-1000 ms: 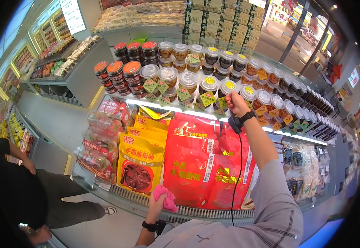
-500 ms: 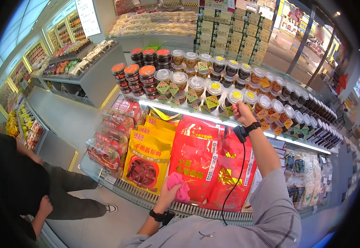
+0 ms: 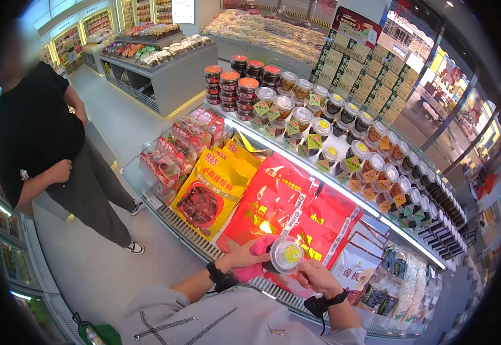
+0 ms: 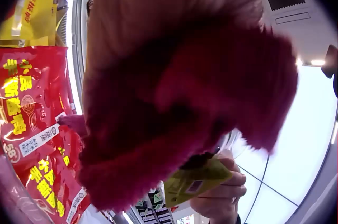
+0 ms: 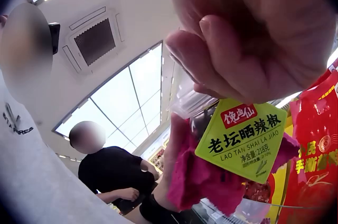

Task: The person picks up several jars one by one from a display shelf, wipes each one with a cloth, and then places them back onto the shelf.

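One likely light, slick jar (image 3: 286,256), best held low; left hand (image 3: 237,256) clasps it with cloth (image 3: 248,273), right hand (image 3: 319,278) pinches its tag (image 5: 242,142).

Pink on the cloth (image 3: 249,272); yellow-green on the lid sticker (image 3: 292,253); lime with red and black on the diamond label (image 5: 241,142); red with yellow characters on the pouches (image 3: 273,192); dark-stitched grey on the shirt (image 3: 204,322).

Yellow packets (image 3: 207,192) beside red packets (image 3: 270,198)
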Demonstrator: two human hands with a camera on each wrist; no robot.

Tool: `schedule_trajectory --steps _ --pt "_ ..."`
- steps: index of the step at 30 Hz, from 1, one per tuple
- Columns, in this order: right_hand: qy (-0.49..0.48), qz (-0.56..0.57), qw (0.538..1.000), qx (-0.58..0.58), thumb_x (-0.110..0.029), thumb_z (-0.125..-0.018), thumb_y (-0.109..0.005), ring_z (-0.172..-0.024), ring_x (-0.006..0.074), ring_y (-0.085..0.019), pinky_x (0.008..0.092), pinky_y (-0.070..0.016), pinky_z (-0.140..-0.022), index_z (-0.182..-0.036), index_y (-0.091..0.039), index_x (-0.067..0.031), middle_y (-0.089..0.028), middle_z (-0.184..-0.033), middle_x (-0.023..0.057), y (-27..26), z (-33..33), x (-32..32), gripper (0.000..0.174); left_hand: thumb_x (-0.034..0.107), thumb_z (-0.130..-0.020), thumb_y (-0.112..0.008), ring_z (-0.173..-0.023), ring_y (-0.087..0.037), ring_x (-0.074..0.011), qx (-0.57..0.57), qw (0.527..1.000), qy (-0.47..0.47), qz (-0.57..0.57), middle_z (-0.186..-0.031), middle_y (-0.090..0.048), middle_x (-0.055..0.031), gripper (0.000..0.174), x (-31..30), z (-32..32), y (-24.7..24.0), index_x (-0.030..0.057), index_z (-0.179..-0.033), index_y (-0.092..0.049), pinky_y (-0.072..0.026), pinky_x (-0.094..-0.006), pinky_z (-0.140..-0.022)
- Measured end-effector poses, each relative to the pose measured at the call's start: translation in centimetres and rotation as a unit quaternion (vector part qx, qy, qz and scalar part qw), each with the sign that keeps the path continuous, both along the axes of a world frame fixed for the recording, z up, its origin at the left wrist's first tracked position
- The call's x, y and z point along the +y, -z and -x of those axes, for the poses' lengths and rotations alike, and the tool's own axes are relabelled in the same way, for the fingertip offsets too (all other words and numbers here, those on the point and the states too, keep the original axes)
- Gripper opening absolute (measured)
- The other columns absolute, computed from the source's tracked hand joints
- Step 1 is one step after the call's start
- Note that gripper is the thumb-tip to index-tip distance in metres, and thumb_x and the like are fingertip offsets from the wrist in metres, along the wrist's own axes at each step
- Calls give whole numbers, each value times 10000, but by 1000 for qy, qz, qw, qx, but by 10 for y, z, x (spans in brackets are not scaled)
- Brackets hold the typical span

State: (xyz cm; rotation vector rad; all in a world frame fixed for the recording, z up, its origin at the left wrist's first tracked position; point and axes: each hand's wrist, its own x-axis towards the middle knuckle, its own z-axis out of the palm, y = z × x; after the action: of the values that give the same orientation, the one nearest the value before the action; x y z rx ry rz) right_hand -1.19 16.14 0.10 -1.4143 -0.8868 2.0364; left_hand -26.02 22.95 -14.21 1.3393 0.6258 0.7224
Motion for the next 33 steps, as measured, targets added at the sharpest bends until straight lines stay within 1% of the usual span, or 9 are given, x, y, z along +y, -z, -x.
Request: schedule_trajectory --steps 3,10,11,14,16,18,21,26,33 --pt "-31 7 999 25 -215 -962 -471 -434 83 -461 225 -339 -401 -782 -599 -12 -523 -543 24 -3 -7 -22 300 254 -827 -756 -1245 -480 -174 -136 985 30 101 -1361 -499 -62 728 -28 -7 -59 37 -1411 -378 -363 -341 -1075" --pt "-82 -99 991 -30 -218 -962 -440 -578 111 -593 235 -450 -530 -892 -635 -1 -644 -708 43 -10 -27 -71 300 261 -693 -868 -1282 -437 -156 -130 983 77 102 -1386 -472 -54 904 -64 -29 -84 34 -1410 -366 -330 -342 -1097" --pt "-43 -149 984 -89 -203 -955 -466 -606 122 -611 251 -474 -565 -911 -629 15 -652 -713 48 -20 -25 -77 276 231 -741 -835 -1255 -459 -170 -145 983 61 93 -1353 -502 -66 791 -72 -35 -87 27 -1378 -412 -336 -346 -1092" --pt "83 -325 897 -288 -201 -904 -595 -717 173 -661 298 -527 -669 -1098 -569 48 -667 -771 98 -28 -24 -110 317 224 -762 -820 -1255 -457 -171 -161 965 -2 207 -1334 -507 -60 762 -102 -46 -72 30 -1376 -411 -339 -347 -1089" --pt "119 -328 904 -246 -279 -845 -692 -958 245 -646 359 -512 -813 -1288 -451 31 -638 -1033 199 -35 -31 -130 592 203 -777 -804 -1230 -478 -172 -138 970 -3 201 -1310 -523 -59 733 -121 -59 -82 30 -1374 -416 -355 -346 -1075" --pt "70 -487 818 -297 -352 -794 -744 -1164 341 -532 429 -440 -952 -1391 -342 12 -490 -1285 255 -19 -39 -145 806 171 -795 -781 -1204 -501 -174 -85 981 52 166 -1290 -538 -64 694 -129 -81 -89 25 -1371 -423 -376 -345 -1057" --pt "105 -492 764 -403 -402 -774 -756 -1217 368 -469 427 -382 -1014 -1369 -416 -21 -461 -1337 205 -13 -45 -169 784 138 -842 -717 -1188 -521 -177 -11 989 110 102 -1288 -541 -88 608 -139 -115 -81 5 -1363 -433 -402 -336 -1033" --pt "271 -463 753 -382 -366 -783 -746 -1219 366 -474 422 -375 -1023 -1338 -458 -17 -485 -1312 204 2 -80 -205 716 337 -899 -672 -1267 -467 -224 -28 986 157 45 -1383 -463 -135 696 -154 -167 -105 -28 -1403 -360 -351 -369 -1084" --pt "461 -429 712 -310 -304 -822 -700 -1188 333 -516 389 -375 -1024 -1309 -474 8 -535 -1250 205 2 -92 -226 622 658 -723 -707 -1312 -411 -259 -14 984 121 -130 -1439 -356 -154 1093 -191 -206 -119 -23 -1448 -252 -359 -404 -1085"
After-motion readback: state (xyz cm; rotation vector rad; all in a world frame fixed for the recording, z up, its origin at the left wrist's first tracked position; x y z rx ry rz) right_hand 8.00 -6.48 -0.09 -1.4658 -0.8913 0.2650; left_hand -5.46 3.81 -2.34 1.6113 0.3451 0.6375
